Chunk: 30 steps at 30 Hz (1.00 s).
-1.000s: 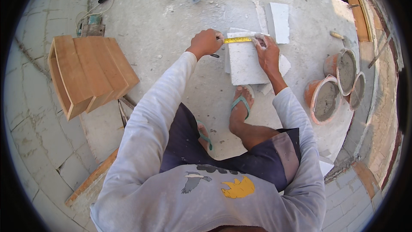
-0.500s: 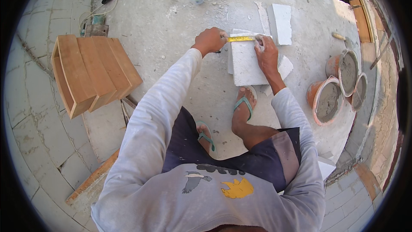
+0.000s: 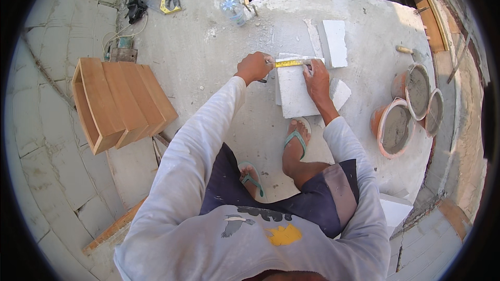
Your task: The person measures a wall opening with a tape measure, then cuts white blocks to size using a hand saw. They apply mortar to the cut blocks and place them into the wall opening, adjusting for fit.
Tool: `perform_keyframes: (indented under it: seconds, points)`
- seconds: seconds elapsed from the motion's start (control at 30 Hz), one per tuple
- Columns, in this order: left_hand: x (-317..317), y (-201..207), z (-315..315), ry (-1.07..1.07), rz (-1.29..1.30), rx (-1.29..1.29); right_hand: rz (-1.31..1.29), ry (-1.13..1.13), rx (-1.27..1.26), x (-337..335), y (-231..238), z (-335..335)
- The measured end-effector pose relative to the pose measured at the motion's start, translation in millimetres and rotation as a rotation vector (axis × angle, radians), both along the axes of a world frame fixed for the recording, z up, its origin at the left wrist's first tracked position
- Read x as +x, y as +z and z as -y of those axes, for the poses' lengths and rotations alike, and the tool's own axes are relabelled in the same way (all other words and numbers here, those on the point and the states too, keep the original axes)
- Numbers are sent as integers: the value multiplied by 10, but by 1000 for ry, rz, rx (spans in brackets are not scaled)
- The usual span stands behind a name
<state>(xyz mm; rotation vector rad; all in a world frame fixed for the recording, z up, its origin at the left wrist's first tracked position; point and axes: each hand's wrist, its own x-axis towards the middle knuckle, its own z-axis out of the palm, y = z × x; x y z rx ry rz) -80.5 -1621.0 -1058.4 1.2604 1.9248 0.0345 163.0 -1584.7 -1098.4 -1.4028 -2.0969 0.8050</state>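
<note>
A yellow measuring tape [image 3: 289,63] is stretched across the top of a white masonry block [image 3: 297,93], near its far edge. My left hand [image 3: 254,67] is closed around one end of the tape, just off the block's left side. A small dark piece shows under those fingers; I cannot make out what it is. Pinched in my right hand [image 3: 317,80] is the tape's other end, with the hand resting over the block's right part. This block lies on other white pieces, and a broken piece [image 3: 340,94] juts out at its right.
Another white block [image 3: 333,43] lies beyond. Mortar buckets [image 3: 394,128] and a trowel [image 3: 404,49] are at the right. To the left sits a brown wooden box-like stack [image 3: 125,101], with a corded power tool [image 3: 123,52] behind it. A plastic bottle [image 3: 233,11] and yellow-handled saw [image 3: 170,4] are farther off.
The view has tilted, so the scene sits slightly lower in the picture. Both hands keep their hold on the tape across the block, with little visible movement relative to it.
</note>
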Motion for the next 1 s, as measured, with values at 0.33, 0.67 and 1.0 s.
perform_keyframes:
  seconds: [0.33,0.67,1.0]
  points:
    - [-75,-90,96,-99,55,131,-18,60,156,-7,74,120]
    - [-175,-230,53,-94,108,172,-25,35,108,-63,27,66]
    - [-173,-136,57,-58,168,104,34,14,96,-138,38,87]
